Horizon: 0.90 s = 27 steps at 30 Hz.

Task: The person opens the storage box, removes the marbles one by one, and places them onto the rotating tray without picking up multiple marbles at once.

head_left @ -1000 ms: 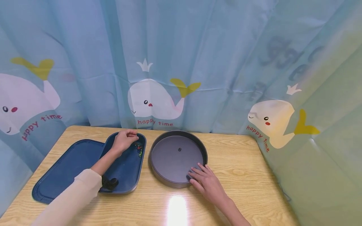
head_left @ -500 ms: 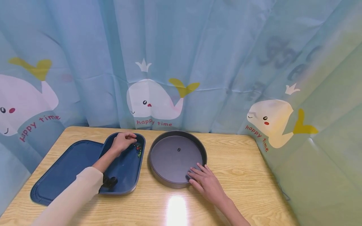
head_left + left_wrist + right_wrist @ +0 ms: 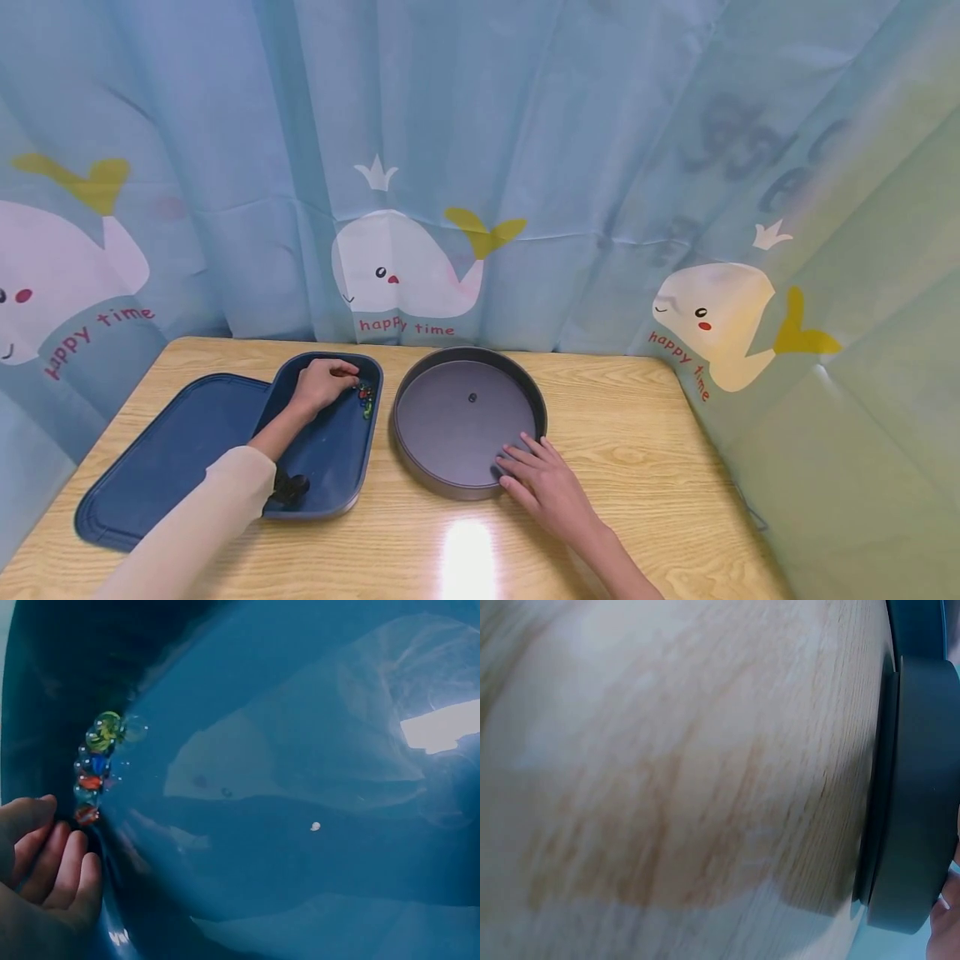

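Observation:
In the head view my left hand [image 3: 322, 385] reaches into the far end of a deep blue tray [image 3: 330, 475]. Several glass marbles [image 3: 365, 398] lie in a row along the tray's right wall. The left wrist view shows loosely bent fingers [image 3: 71, 862] just beside a red-streaked marble [image 3: 87, 815]; no marble is visible between thumb and fingers. Yellow-green, blue and orange marbles [image 3: 96, 761] sit further along that wall. With fingers spread, my right hand [image 3: 547, 487] rests on the near right rim of a round dark grey pan [image 3: 450, 450].
A flat blue tray [image 3: 172, 450] lies left, partly under the deep one. Some black object [image 3: 291, 487] shows beside the left sleeve. A small dark round thing [image 3: 472, 397] is at the pan's middle. A whale-print curtain [image 3: 420, 167] hangs behind the wooden table [image 3: 622, 433].
My left hand has moved slightly down and closer to the marbles. The right hand stays on the pan's rim, and the whole head view has shifted a little.

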{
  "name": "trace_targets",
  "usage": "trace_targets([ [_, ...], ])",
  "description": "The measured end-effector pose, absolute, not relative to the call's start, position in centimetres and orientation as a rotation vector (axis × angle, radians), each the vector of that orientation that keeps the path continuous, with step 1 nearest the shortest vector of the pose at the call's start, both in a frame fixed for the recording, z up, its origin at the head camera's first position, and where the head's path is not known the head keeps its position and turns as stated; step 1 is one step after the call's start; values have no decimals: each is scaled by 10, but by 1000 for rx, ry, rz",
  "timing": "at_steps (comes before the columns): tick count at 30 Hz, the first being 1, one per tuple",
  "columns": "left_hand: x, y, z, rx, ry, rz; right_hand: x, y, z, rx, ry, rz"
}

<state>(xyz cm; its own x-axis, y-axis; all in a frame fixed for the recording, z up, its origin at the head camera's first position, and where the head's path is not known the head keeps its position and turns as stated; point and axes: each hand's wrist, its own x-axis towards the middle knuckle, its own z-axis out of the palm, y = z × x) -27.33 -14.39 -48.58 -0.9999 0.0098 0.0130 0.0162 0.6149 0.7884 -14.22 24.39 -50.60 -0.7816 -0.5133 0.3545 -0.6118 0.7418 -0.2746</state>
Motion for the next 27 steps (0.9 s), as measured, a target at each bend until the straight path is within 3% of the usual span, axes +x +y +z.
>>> trace_targets([
  [27, -277, -141, -497, 18, -2859, -1236, -143, 244, -506, 882, -2709, 523],
])
